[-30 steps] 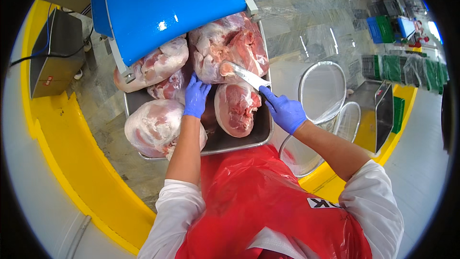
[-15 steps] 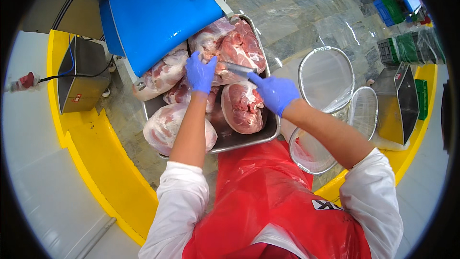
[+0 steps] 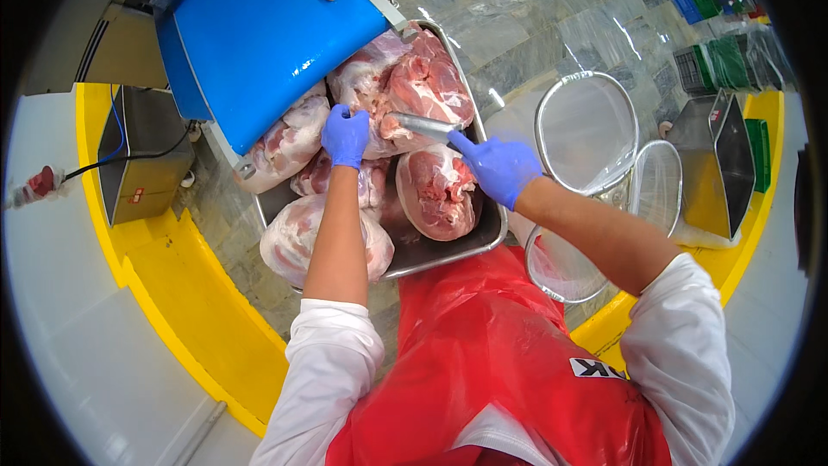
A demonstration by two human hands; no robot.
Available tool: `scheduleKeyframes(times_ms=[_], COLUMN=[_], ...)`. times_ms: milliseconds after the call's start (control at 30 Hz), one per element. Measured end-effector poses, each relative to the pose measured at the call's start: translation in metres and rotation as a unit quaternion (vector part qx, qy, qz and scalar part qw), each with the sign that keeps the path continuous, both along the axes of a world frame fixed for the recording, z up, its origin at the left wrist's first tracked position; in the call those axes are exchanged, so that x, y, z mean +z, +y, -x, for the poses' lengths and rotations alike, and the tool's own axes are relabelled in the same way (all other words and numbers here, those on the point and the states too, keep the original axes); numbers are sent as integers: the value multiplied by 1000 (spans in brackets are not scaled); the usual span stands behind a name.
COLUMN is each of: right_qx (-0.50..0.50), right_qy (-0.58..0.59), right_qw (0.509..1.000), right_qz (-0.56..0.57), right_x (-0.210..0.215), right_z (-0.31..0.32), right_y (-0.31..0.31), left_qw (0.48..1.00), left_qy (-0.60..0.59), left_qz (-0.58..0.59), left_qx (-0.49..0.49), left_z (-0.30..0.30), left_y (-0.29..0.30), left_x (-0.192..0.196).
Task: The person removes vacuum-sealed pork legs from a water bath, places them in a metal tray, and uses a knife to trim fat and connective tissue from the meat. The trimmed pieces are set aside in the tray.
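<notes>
In my right hand point(image 3: 498, 169), gloved in blue, is a knife point(image 3: 423, 126) with a blue handle. Its blade points left and lies against a large cut of raw meat point(image 3: 429, 86). My left hand point(image 3: 347, 138), also gloved, is closed over the meat left of the blade tip; whatever its fingers pinch is hidden. Several big pieces of raw meat fill a metal tub point(image 3: 388, 207). One cut point(image 3: 437, 192) sits below the knife, and a paler, fat-covered one point(image 3: 323, 237) lies under my left forearm.
A blue chute point(image 3: 267, 26) slopes down over the tub's far left side. To the right stand round hoops with clear bags point(image 3: 588, 134) and a steel bin point(image 3: 711, 164). Another steel bin point(image 3: 147, 155) with a black cable is at the left, beside a yellow ledge point(image 3: 190, 293).
My left hand has shifted a little left and its fingers are more tightly closed. The knife stays against the meat in my right hand. The whole view has tilted slightly.
</notes>
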State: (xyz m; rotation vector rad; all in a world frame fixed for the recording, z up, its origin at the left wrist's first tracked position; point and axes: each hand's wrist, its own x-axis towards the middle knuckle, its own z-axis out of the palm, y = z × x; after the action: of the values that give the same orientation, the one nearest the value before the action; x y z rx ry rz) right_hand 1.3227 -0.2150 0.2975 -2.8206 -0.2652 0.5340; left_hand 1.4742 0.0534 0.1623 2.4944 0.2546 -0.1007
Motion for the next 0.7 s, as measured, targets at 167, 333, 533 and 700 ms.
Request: scheduleKeyframes(times_ms=[167, 333, 533, 700], right_qx=[-1, -5, -18, -22], right_qy=[-41, -41, -52, -18], right_qw=[999, 999, 998, 998], right_qz=[-6, 2, -32, -58], right_x=[-41, -47, -47, -45], right_z=[19, 22, 23, 25], right_y=[-10, -13, -14, -14], left_qw=[998, 989, 949, 975], left_qy=[5, -87, -134, -132], left_qz=[65, -77, -203, -124], left_qx=[-5, -87, -198, -129], left_z=[2, -2, -7, -11], left_y=[8, -13, -27, -17], left_x=[-1, 13, 18, 6])
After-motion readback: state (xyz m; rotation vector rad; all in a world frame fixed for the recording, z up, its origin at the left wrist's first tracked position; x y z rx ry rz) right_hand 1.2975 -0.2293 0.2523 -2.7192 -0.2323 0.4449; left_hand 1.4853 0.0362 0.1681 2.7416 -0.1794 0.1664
